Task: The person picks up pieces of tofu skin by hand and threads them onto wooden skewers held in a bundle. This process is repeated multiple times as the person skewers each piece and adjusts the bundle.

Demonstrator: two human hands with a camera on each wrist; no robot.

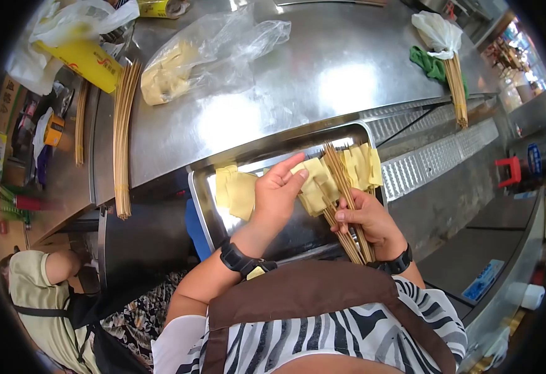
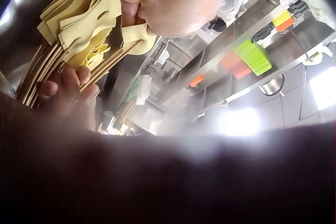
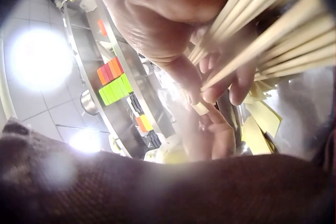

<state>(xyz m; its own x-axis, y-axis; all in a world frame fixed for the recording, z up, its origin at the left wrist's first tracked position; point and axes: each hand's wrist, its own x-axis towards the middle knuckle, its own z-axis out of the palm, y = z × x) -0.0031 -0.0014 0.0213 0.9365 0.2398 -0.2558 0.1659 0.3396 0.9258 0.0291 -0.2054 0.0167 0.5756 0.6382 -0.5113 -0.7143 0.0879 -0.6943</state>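
Note:
My right hand (image 1: 376, 218) grips a bundle of bamboo skewers (image 1: 341, 174) slanting over a metal tray (image 1: 193, 187). Some skewers carry folded pale-yellow tofu sheets (image 1: 316, 187), bunched near the far ends. Beside them, my left hand (image 1: 273, 196) pinches a small tofu sheet (image 2: 139, 39), with a skewer running into it in the left wrist view. Loose tofu sheets (image 1: 238, 192) lie in the tray's left part, and more skewered sheets (image 1: 363, 167) lie at its right end. In the right wrist view, skewer shafts (image 3: 283, 40) fan out from the right hand.
On the steel counter (image 1: 310, 56) beyond the tray lies a clear plastic bag (image 1: 217, 50) of tofu sheets. Long skewer bundles lie left (image 1: 125, 137) and right (image 1: 455, 90), the right one by a green cloth (image 1: 427, 62). Another person (image 1: 42, 280) is at the lower left.

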